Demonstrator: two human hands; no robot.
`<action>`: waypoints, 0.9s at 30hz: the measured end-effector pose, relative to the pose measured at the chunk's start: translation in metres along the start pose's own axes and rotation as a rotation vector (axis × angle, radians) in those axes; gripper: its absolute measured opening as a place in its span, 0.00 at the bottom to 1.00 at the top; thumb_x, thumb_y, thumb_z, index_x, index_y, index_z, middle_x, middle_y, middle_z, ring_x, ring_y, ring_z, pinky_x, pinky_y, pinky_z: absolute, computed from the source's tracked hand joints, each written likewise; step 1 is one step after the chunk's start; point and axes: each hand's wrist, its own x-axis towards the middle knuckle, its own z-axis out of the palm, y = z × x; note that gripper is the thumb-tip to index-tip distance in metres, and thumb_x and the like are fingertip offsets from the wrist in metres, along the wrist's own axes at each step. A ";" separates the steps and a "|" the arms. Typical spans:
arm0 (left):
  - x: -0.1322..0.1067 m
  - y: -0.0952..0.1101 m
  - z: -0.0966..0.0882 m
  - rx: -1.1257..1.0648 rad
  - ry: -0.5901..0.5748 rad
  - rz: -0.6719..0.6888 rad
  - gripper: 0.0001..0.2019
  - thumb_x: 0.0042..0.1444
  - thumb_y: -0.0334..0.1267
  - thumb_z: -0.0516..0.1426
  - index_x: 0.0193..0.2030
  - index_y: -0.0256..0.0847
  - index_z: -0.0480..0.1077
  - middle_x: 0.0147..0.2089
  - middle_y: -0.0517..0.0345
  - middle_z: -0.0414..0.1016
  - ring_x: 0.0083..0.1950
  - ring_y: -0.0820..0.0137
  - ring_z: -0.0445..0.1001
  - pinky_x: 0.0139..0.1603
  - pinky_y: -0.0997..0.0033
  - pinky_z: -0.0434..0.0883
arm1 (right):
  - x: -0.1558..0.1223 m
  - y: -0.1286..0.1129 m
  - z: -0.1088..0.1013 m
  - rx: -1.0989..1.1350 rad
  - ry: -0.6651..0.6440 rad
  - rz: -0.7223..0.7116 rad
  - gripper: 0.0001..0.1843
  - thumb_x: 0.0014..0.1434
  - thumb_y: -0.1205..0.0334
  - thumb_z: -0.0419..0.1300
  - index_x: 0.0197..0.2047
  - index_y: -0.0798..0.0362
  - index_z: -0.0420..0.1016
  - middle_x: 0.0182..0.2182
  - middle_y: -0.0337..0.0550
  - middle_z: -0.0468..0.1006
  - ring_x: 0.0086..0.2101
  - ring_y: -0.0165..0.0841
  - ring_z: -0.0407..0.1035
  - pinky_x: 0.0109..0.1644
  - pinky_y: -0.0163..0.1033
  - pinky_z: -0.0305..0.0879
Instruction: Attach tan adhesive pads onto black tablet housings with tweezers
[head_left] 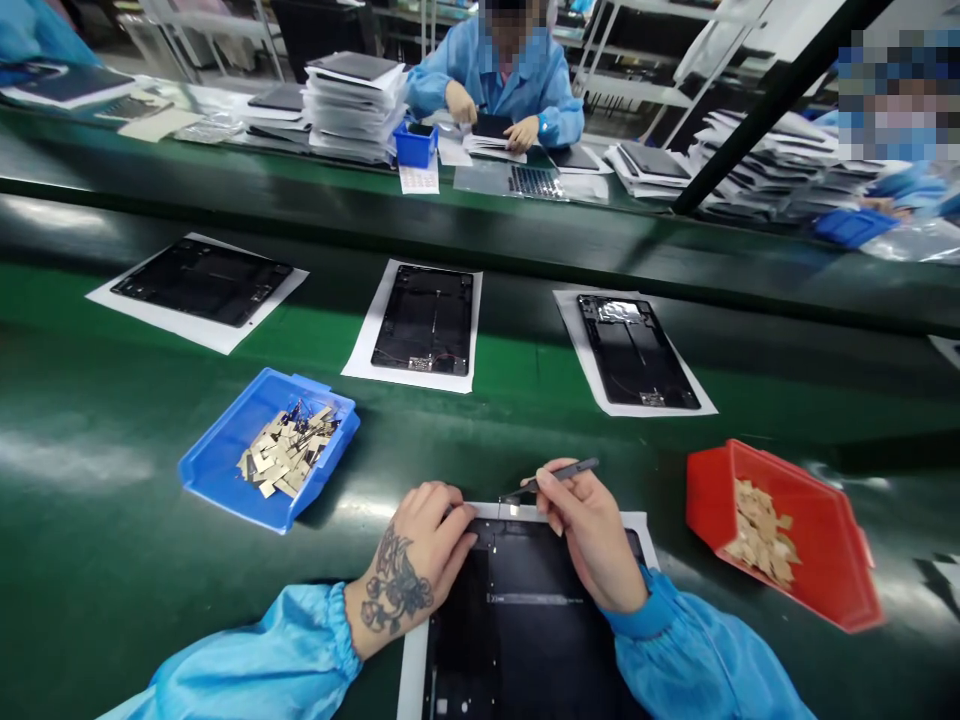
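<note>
Green conveyor belt (90, 600) (glossy); black tablet housings (425, 320) beyond

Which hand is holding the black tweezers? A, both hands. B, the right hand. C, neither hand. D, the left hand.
B. The right hand pinches the tweezers between its fingers above the panel, while the left hand sits at the panel's edge without them.

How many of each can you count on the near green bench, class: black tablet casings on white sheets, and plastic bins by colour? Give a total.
Black tablet casings on white sheets: 4
Blue plastic bin: 1
Red plastic bin: 1
Total: 6
</note>
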 end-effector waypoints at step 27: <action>0.003 0.003 -0.009 -0.153 -0.120 -0.030 0.03 0.59 0.30 0.54 0.33 0.39 0.65 0.42 0.54 0.66 0.46 0.63 0.64 0.47 0.60 0.64 | 0.004 0.010 0.000 -0.024 -0.019 -0.069 0.16 0.54 0.52 0.66 0.35 0.54 0.68 0.23 0.37 0.73 0.20 0.23 0.60 0.18 0.27 0.53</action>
